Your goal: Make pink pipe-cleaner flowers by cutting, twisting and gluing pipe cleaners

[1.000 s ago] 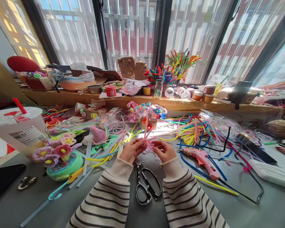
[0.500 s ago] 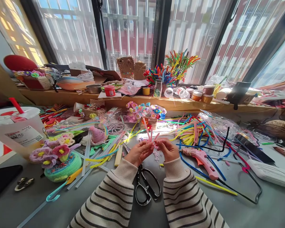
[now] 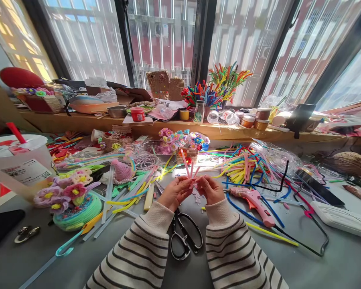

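My left hand point(image 3: 176, 193) pinches a small bunch of pink pipe cleaners point(image 3: 185, 163) whose ends stick up and fan out. Close beside it, my right hand point(image 3: 211, 191) has its fingertips closed at the lower part of the same bunch; the join is partly hidden by the fingers. Black-handled scissors point(image 3: 186, 233) lie on the table just below the hands, blades pointing away under my left hand. Small pink trimmings point(image 3: 196, 196) are scattered behind the fingers.
A pink glue gun point(image 3: 255, 202) with a black cable lies at right, near piled pipe cleaners point(image 3: 237, 172). At left stand a lidded drink cup point(image 3: 27, 172) and a green base with crafted flowers point(image 3: 78, 214). A flower box point(image 3: 187, 155) sits behind the hands.
My right hand has turned slightly inward, its fingertips closer round the pink bunch. The whole view has shifted a little; the table things stay put.
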`<state>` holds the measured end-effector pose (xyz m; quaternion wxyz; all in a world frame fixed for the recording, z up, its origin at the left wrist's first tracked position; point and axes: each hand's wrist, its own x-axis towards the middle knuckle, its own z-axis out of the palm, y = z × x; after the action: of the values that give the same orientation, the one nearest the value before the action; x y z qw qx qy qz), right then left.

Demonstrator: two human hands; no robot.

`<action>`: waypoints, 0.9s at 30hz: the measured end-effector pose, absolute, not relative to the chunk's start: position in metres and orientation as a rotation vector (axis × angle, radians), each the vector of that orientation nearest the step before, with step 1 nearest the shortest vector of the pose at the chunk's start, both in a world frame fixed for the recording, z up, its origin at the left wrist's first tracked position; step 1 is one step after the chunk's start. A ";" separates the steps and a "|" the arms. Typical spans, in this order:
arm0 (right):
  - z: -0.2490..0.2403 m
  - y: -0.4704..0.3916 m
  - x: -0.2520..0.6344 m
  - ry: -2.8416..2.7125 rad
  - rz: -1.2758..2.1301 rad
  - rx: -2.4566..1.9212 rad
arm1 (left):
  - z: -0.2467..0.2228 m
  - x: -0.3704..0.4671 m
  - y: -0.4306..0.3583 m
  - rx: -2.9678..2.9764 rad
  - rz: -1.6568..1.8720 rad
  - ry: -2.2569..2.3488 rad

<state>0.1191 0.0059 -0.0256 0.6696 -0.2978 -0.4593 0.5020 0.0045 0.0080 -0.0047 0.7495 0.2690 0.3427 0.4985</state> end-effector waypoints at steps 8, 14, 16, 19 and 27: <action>-0.028 0.011 0.121 -0.898 1.278 -0.708 | -0.006 0.002 0.008 0.675 1.131 0.750; -0.028 0.012 0.120 -0.938 1.195 -0.718 | -0.007 0.005 0.005 0.717 1.096 0.808; -0.025 0.010 0.118 -0.973 1.144 -0.737 | -0.008 0.006 0.005 0.710 1.102 0.819; -0.023 0.008 0.117 -1.048 1.054 -0.771 | -0.009 0.005 0.007 0.690 1.133 0.837; -0.032 0.008 0.120 -1.187 0.817 -0.958 | -0.008 0.001 0.007 0.662 1.202 0.853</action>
<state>0.1199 0.0084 -0.0315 0.6486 -0.4216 -0.5220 0.3593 0.0012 0.0067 -0.0083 0.6911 0.2961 0.3815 0.5377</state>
